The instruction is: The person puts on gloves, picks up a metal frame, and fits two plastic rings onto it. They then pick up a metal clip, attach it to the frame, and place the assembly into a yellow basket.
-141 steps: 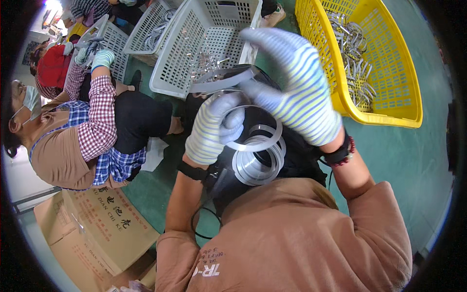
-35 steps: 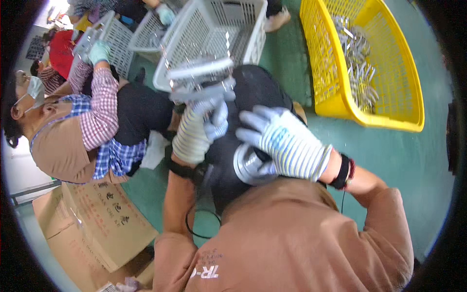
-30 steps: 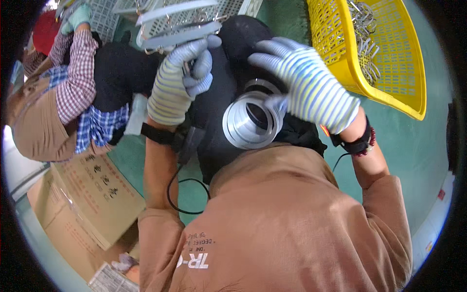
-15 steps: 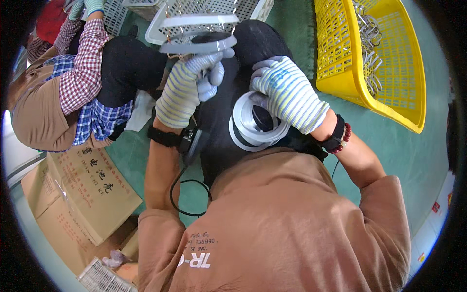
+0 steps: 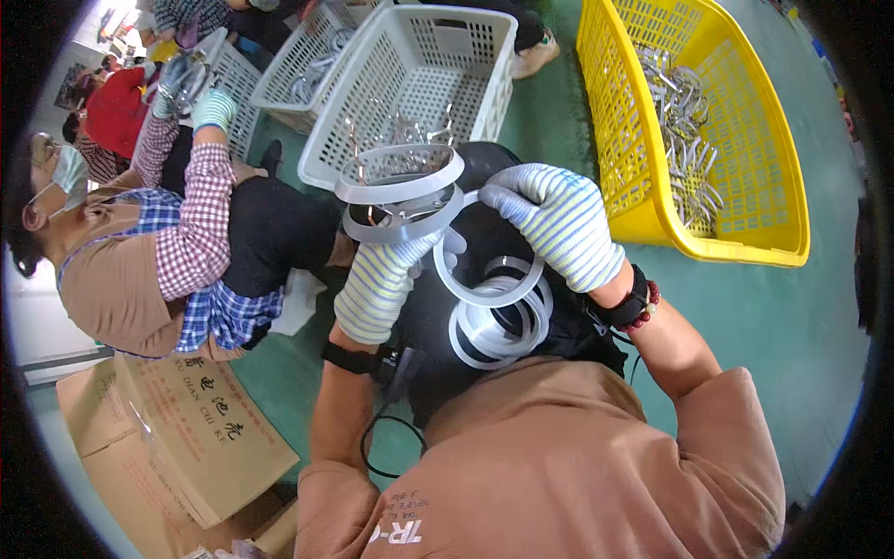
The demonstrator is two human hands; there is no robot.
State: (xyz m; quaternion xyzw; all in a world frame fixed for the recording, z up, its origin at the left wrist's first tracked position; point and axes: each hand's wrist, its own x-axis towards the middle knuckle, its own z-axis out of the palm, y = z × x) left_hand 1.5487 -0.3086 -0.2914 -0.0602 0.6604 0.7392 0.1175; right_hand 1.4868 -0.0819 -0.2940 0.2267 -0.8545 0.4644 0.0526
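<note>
My left hand (image 5: 374, 296), in a striped knit glove, grips a ring-shaped frame (image 5: 400, 189) made of two pale bands one above the other, with thin coppery wires standing up from it. My right hand (image 5: 556, 222), gloved the same way, pinches the edge of a single white ring (image 5: 491, 300) between thumb and fingers. That ring hangs between my hands, its left side close to my left fingers; whether they touch it I cannot tell. Below it, a loose stack of white rings (image 5: 466, 347) lies on my lap. My left fingertips are partly hidden behind the bands.
Ahead stands a white perforated crate (image 5: 498, 93) with metal pieces inside. A yellow basket (image 5: 652, 210) at the right holds many metal strips (image 5: 684, 130). A co-worker (image 5: 130, 270) sits at my left with gloved hands raised. Cardboard boxes (image 5: 214, 447) lie at the lower left.
My right hand has lifted a white ring off the stack and brought it up beside the frame. The view has tilted upward, showing more of the crates and the co-worker.
</note>
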